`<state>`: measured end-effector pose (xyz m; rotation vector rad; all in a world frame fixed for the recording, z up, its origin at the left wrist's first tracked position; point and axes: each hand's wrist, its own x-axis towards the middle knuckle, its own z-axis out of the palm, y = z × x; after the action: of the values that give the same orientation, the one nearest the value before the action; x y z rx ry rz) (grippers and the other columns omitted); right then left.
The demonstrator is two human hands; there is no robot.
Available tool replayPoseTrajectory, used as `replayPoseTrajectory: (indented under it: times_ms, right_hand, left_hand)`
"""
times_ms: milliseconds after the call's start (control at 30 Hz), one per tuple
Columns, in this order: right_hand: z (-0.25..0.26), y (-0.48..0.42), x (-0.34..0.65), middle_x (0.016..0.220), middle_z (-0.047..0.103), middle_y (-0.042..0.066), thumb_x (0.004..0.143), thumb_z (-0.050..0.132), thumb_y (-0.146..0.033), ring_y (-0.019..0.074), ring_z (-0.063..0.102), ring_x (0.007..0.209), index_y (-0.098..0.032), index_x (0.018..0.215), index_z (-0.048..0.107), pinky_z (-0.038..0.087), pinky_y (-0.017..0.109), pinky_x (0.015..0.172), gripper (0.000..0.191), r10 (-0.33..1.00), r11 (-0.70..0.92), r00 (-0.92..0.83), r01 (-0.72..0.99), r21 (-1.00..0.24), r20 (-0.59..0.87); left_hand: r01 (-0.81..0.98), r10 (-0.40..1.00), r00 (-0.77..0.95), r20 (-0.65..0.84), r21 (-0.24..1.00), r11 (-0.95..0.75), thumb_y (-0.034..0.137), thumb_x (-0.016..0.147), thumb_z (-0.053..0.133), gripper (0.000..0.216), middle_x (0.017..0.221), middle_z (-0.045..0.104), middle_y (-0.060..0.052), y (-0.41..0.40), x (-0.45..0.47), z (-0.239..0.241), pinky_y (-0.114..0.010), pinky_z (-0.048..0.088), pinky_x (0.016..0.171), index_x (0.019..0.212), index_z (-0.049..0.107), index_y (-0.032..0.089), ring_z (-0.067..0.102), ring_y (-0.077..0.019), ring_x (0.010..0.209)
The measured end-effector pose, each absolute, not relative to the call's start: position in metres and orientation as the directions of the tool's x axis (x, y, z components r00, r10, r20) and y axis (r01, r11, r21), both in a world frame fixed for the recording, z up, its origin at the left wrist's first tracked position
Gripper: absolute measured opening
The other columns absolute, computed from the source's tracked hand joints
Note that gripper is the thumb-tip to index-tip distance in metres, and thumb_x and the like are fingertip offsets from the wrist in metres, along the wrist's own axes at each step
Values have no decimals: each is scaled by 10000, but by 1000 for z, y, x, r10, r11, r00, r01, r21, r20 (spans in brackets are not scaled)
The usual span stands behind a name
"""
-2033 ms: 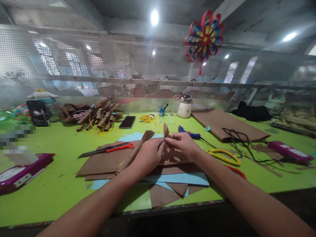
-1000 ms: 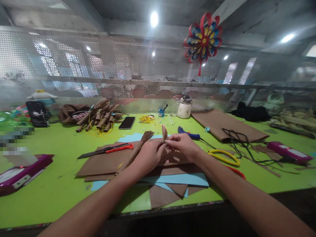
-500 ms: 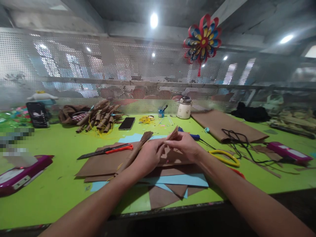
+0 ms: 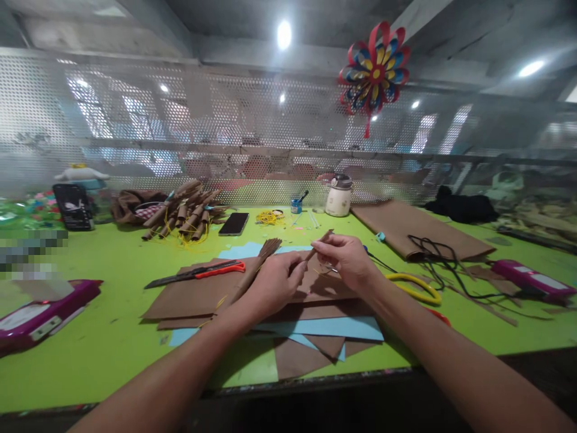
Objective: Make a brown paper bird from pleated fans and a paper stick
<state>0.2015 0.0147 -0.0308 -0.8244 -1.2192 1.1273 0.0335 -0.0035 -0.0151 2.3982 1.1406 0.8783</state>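
Between my two hands runs a small narrow piece of brown paper (image 4: 320,243), which looks folded or rolled. My left hand (image 4: 280,279) pinches its lower end, and the fingertips of my right hand (image 4: 346,258) close on its upper part. Under my left forearm lies a brown paper roll (image 4: 247,278) with a fringed end, a bit of yellow thread around it. Beneath both hands, brown paper sheets (image 4: 180,300) are stacked over light blue sheets (image 4: 333,328). A utility knife (image 4: 198,273) with a red and black handle rests on the stack, left of my left hand.
Brown paper rolls (image 4: 187,210), a phone (image 4: 234,224), yellow thread (image 4: 269,217), a blue jar (image 4: 296,205) and a pale bottle (image 4: 338,196) stand farther back. Yellow-handled scissors (image 4: 415,288), a black cable (image 4: 435,264) and a purple power strip (image 4: 532,279) lie right. Another power strip (image 4: 49,313) sits left.
The paper piece has turned from fanned and upright to a narrow strip slanting between my hands. My right hand has shifted slightly right, away from my left. The view has shifted a little.
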Motion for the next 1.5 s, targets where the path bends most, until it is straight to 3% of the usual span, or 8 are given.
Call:
replayPoseTrajectory:
  times_ms: [300, 467, 600, 767, 1067, 1300, 1500]
  right_hand:
    - [-20, 34, 231, 573, 547, -18, 544, 797, -268, 59, 464, 496, -125, 637, 634, 369, 191, 445, 236, 929, 339, 294, -437, -833, 224]
    - [-22, 23, 215, 587, 555, 3, 681, 693, -443, 81, 493, 502, -136, 693, 627, 401, 206, 454, 314, 989, 146, 86, -469, -871, 120]
    - [-30, 13, 197, 656, 603, 17, 662, 718, -429, 81, 501, 532, -134, 758, 647, 388, 211, 491, 318, 975, 108, -158, -273, -956, 155]
    - [-36, 11, 196, 532, 546, -13, 671, 715, -384, 79, 446, 487, -127, 637, 626, 348, 235, 500, 274, 946, 299, -107, -74, -951, 306]
    - [-30, 7, 195, 601, 622, 10, 707, 691, -333, 104, 525, 530, -136, 698, 662, 424, 255, 547, 199, 909, 407, -76, -51, -912, 410]
    - [-31, 5, 194, 631, 654, 30, 720, 676, -331, 128, 568, 557, -142, 742, 693, 457, 276, 576, 191, 879, 475, -66, 31, -879, 473]
    - [-31, 0, 191, 714, 651, 37, 776, 627, -299, 162, 591, 673, -181, 773, 689, 474, 295, 644, 134, 771, 635, -119, 222, -740, 626]
  left_hand:
    - [529, 850, 449, 276, 684, -502, 275, 834, 421, 232, 618, 563, -3, 1, 34, -22, -221, 353, 544, 712, 575, 153, 497, -123, 569]
    - [480, 854, 411, 319, 721, -500, 280, 853, 396, 224, 616, 567, 0, 7, 34, -24, -228, 375, 580, 748, 554, 161, 516, -130, 595]
    - [478, 830, 431, 353, 691, -542, 277, 856, 401, 228, 623, 566, 7, 7, 33, -23, -227, 371, 594, 704, 533, 169, 502, -121, 588]
    - [468, 818, 445, 365, 684, -559, 277, 847, 422, 236, 592, 548, 19, 7, 33, -23, -222, 357, 575, 662, 525, 173, 482, -112, 562]
    - [238, 861, 450, 237, 898, -371, 336, 841, 460, 239, 588, 570, 5, 11, 34, -24, -210, 358, 511, 729, 553, 146, 459, -92, 505]
    - [138, 887, 434, 159, 961, -240, 324, 821, 501, 222, 599, 577, -6, 9, 33, -24, -210, 369, 536, 733, 551, 127, 470, -82, 520]
    - [159, 909, 398, 126, 966, -204, 321, 795, 510, 208, 573, 577, 0, 9, 33, -24, -203, 331, 481, 723, 554, 131, 440, -74, 466]
